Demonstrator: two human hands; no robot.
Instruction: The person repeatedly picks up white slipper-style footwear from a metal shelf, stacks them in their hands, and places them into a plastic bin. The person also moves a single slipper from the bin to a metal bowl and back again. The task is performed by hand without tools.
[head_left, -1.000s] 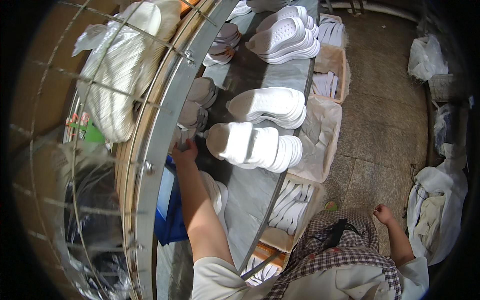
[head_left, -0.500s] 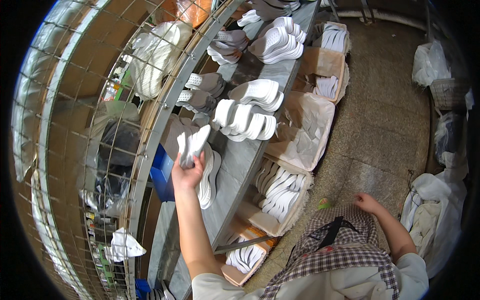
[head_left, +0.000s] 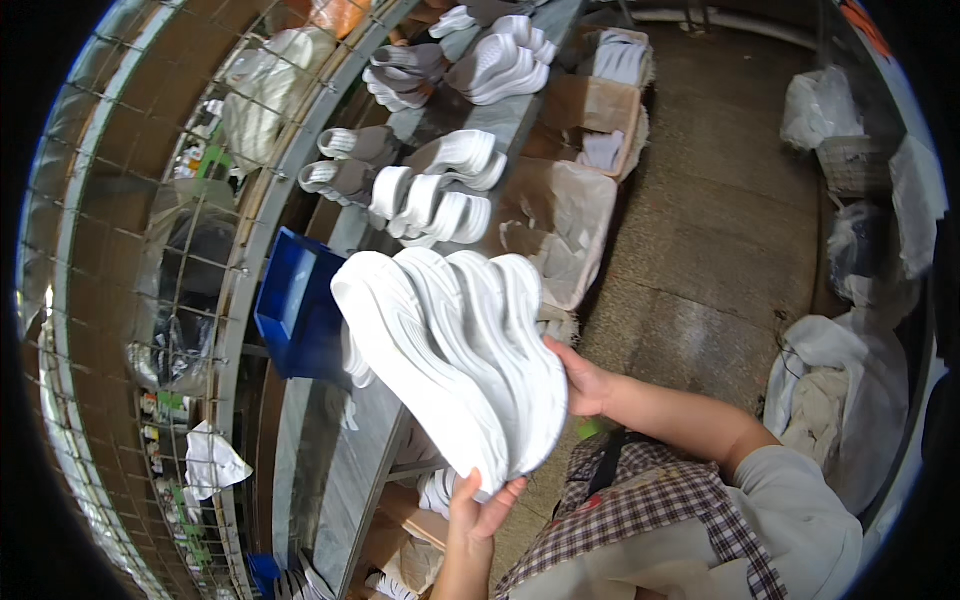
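Note:
A fanned stack of several white shoe soles (head_left: 455, 350) hangs in front of me, held between both hands. My left hand (head_left: 478, 510) grips the stack's lower end from below, fingers pressed against the bottom sole. My right hand (head_left: 583, 382) presses against the stack's right side near its middle. The stack sits above the grey metal bench (head_left: 330, 470) and tilts up to the left.
More white soles (head_left: 432, 195) lie in piles along the bench. A blue bin (head_left: 292, 312) stands at the bench's left. Cardboard boxes (head_left: 560, 215) lined with paper sit beside it on the floor. A wire mesh wall (head_left: 150, 250) runs along the left. White bags (head_left: 850, 370) lie at right.
My left hand came back from the bench holding soles. My right hand rose from my lap to join it, and both now hold a large stack close to me.

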